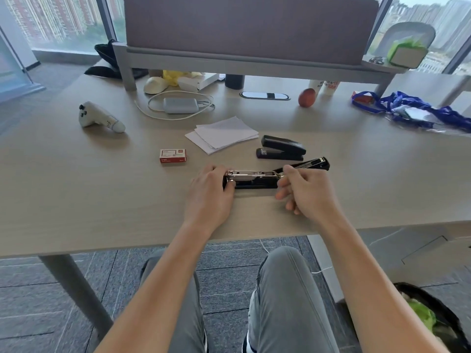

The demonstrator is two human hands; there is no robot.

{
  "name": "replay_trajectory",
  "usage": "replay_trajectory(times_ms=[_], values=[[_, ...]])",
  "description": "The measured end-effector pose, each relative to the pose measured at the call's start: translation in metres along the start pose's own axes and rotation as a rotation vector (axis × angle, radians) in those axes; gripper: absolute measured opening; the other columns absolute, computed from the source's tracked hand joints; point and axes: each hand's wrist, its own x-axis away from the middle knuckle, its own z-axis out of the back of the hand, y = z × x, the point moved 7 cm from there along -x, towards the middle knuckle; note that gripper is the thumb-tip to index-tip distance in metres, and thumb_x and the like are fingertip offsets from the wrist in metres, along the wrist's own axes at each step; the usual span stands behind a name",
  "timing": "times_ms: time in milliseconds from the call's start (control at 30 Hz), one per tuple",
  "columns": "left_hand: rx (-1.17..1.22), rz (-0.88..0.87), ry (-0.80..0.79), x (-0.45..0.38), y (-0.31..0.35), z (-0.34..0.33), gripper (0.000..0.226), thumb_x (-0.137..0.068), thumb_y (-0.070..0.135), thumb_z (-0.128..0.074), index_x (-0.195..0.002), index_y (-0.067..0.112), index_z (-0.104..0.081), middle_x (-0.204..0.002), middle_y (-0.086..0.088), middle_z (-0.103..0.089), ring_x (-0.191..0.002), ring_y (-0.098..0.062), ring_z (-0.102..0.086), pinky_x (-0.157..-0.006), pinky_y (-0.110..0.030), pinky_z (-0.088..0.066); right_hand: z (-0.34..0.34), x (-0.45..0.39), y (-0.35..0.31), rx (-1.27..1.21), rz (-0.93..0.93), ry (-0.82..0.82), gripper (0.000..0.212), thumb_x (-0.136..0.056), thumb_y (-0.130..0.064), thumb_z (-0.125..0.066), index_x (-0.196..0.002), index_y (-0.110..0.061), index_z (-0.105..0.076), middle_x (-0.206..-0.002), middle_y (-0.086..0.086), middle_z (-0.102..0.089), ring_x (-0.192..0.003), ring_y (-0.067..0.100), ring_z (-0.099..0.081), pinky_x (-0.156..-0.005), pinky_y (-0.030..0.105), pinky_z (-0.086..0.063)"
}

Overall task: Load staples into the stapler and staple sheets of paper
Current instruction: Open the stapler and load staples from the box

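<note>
Head view, hands gripping opened stapler, staple box label unreadable

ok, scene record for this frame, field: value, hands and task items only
left hand: grips the front end of the opened stapler, pressing it onto the desk
right hand: pinching at the rear of its metal staple channel
stapler lid: swung back to the right
second stapler: closed, untouched
staple box: closed, left of the paper
paper sheets: loose stack, unstapled

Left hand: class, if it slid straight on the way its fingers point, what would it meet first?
Probably the stack of paper. The left hand points away and slightly right, over the open stapler it already touches; depth is uncertain.
</note>
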Motion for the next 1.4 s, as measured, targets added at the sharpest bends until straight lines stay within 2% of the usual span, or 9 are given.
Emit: replay_trajectory(times_ms=[133, 233, 367, 633, 733, 867, 967, 1233, 1400], values=[[0.156, 0.067, 0.018, 0.0, -0.008, 0.007, 0.037, -0.093, 0.027, -0.06, -0.127, 0.015, -0.062, -0.119, 0.001, -0.059, -0.098, -0.019, -0.059, -0.09, -0.031, -0.046, -0.021, 0.006, -0.025, 0.18, 0.306, 0.008, 0.03, -0.099, -0.036, -0.059, -0.076, -0.021, -0.072, -0.06, -0.003, -0.073, -0.048, 0.006, -0.057, -0.065, 0.031, -0.052], [0.206, 0.116, 0.086, -0.001, -0.023, 0.028, 0.037, -0.09, 0.022, -0.064, -0.126, 0.014, -0.063, -0.115, 0.002, -0.058, -0.081, -0.01, -0.06, -0.08, -0.023, -0.045, -0.037, 0.008, -0.043, 0.33, 0.455, 0.072, 0.021, -0.094, -0.039, -0.064, -0.082, -0.024, -0.072, -0.065, -0.008, -0.072, -0.062, 0.01, -0.064, -0.069, 0.034, -0.053], [0.062, 0.199, 0.19, -0.007, -0.055, 0.066, 0.036, -0.084, 0.022, -0.066, -0.12, 0.019, -0.064, -0.114, -0.001, -0.059, -0.089, -0.024, -0.06, -0.083, -0.035, -0.049, -0.076, 0.009, -0.074, 0.519, 0.634, 0.04, 0.01, -0.09, -0.037, -0.071, -0.093, -0.028, -0.074, -0.082, -0.014, -0.068, -0.08, 0.009, -0.055, -0.071, 0.028, -0.038], [-0.03, 0.399, 0.169, -0.042, -0.103, 0.093, 0.044, -0.088, 0.039, -0.059, -0.126, 0.015, -0.06, -0.116, -0.007, -0.064, -0.111, -0.031, -0.059, -0.095, -0.044, -0.047, -0.179, -0.042, -0.095, 0.722, 0.475, -0.432, 0.058, -0.088, -0.04, -0.073, -0.138, -0.016, -0.058, -0.126, 0.003, -0.061, -0.118, 0.022, -0.057, -0.096, 0.037, -0.048], [-0.009, 0.437, 0.155, -0.053, -0.109, 0.092, 0.043, -0.089, 0.04, -0.057, -0.126, 0.019, -0.061, -0.109, 0.0, -0.07, -0.11, -0.024, -0.061, -0.092, -0.038, -0.048, -0.198, -0.053, -0.104, 0.738, 0.519, -0.476, 0.058, -0.083, -0.044, -0.075, -0.134, -0.017, -0.063, -0.118, 0.003, -0.063, -0.11, 0.022, -0.06, -0.096, 0.039, -0.048], [-0.015, 0.46, 0.114, -0.064, -0.109, 0.086, 0.033, -0.09, 0.037, -0.058, -0.12, 0.024, -0.065, -0.106, 0.003, -0.072, -0.107, -0.022, -0.062, -0.089, -0.036, -0.048, -0.204, -0.057, -0.107, 0.706, 0.566, -0.508, 0.031, -0.082, -0.043, -0.074, -0.106, -0.023, -0.073, -0.099, -0.003, -0.061, -0.094, 0.017, -0.061, -0.085, 0.036, -0.051], [-0.004, 0.475, 0.104, -0.059, -0.109, 0.082, 0.027, -0.087, 0.034, -0.062, -0.112, 0.026, -0.069, -0.101, 0.004, -0.073, -0.102, -0.021, -0.064, -0.089, -0.036, -0.05, -0.199, -0.05, -0.101, 0.693, 0.584, -0.518, 0.028, -0.082, -0.046, -0.071, -0.1, -0.025, -0.072, -0.096, -0.006, -0.059, -0.091, 0.016, -0.06, -0.085, 0.041, -0.053], [0.07, 0.458, 0.053, -0.027, -0.099, 0.082, 0.022, -0.083, 0.023, -0.063, -0.103, 0.028, -0.071, -0.068, 0.017, -0.059, -0.091, -0.022, -0.065, -0.091, -0.042, -0.049, -0.181, -0.016, -0.091, 0.697, 0.643, -0.563, 0.026, -0.09, -0.039, -0.072, -0.112, -0.025, -0.071, -0.103, -0.006, -0.056, -0.103, 0.017, -0.055, -0.091, 0.042, -0.05], [0.05, 0.436, -0.007, -0.015, -0.099, 0.086, 0.021, -0.084, 0.021, -0.06, -0.098, 0.029, -0.073, -0.092, 0.0, -0.071, -0.098, -0.028, -0.063, -0.094, -0.042, -0.048, -0.173, -0.001, -0.09, 0.716, 0.666, -0.587, 0.029, -0.094, -0.031, -0.07, -0.123, -0.028, -0.071, -0.105, -0.007, -0.059, -0.104, 0.018, -0.055, -0.093, 0.042, -0.049]])
